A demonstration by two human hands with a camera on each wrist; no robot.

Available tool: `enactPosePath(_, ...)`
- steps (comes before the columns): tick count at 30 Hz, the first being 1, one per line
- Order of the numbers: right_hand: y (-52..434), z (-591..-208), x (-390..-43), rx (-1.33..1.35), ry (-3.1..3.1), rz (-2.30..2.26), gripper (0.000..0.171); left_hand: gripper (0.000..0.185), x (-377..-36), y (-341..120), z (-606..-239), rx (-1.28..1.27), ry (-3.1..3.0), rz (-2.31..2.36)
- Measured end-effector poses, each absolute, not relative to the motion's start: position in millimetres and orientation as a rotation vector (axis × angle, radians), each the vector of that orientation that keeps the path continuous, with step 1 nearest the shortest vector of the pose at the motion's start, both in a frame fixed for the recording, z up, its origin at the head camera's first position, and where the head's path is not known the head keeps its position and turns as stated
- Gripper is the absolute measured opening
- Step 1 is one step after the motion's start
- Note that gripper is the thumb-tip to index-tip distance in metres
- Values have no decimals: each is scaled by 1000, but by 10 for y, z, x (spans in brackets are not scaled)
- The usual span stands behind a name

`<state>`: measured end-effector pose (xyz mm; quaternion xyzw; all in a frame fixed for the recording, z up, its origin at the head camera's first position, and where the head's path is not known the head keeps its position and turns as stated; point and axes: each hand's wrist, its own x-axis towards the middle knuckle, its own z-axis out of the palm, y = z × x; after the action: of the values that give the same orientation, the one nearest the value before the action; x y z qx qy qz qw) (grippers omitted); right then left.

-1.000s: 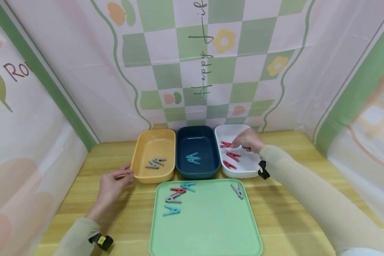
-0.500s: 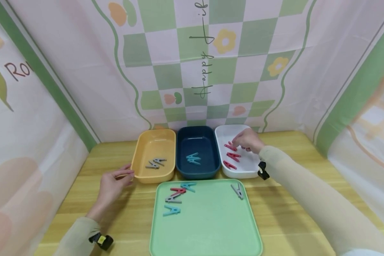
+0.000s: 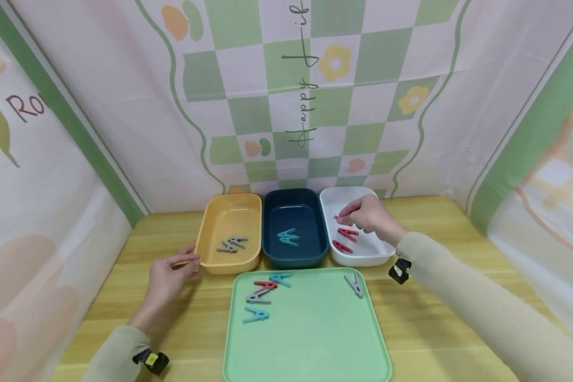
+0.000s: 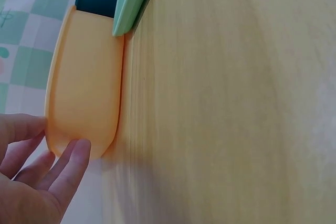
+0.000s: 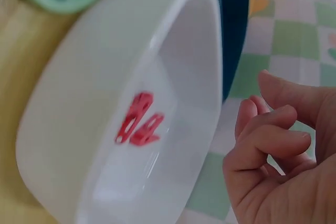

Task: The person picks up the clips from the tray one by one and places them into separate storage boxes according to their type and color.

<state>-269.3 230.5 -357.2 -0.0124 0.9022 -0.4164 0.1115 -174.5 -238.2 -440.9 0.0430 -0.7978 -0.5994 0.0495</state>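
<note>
My right hand is over the white bin, thumb and forefinger pinching a red clothespin; only its end shows, the rest hidden by the fingers. Below it, two more red clothespins lie on the bin's floor. In the right wrist view the hand is beside the bin's raised rim. My left hand touches the front left corner of the yellow bin with spread, fairly straight fingers. Two grey clothespins lie in that bin. The dark blue bin between holds blue clothespins.
In front of the bins is a light green tray. At its upper left lie two blue clothespins, a red one and a grey one; another grey clothespin is at its upper right. A printed curtain hangs behind.
My right hand first turns the red clothespin in the white bin, then rises slightly, so that only the clothespin's end shows. My left hand stays at the yellow bin.
</note>
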Motion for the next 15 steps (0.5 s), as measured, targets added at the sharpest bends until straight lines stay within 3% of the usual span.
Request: enactPosePath(15, 2119, -3546, -2077, -202, 2751, -1342, 15, 21, -1745, -2374, -4412, 130, -2409, -1832)
